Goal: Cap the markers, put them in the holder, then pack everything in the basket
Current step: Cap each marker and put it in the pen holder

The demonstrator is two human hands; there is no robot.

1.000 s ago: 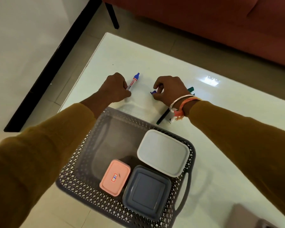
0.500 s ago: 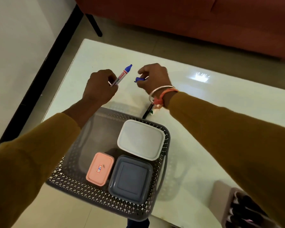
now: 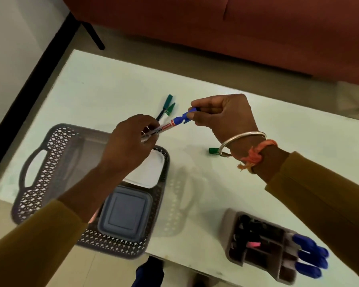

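From the head view, the left hand [image 3: 131, 139] closes its grip round the barrel of a blue marker [image 3: 164, 128], holding it tilted up to the right above the far rim of the basket [image 3: 56, 131]. The right hand [image 3: 222, 117] pinches a blue cap [image 3: 188, 116] between thumb and fingers, and the cap meets the marker's tip. Whether it is fully seated cannot be told.

The basket sits at the near left corner of the table [image 3: 112, 85] and holds a white box [image 3: 148, 172] and a grey-blue box [image 3: 124, 212].

Two green markers [image 3: 167, 102] lie side by side mid-table, just beyond the basket. A loose green cap [image 3: 214, 150] lies on the table beneath the right wrist.

The holder [image 3: 233, 251] stands by the near edge at the right, with blue-capped markers [image 3: 307, 256] poking out of it.
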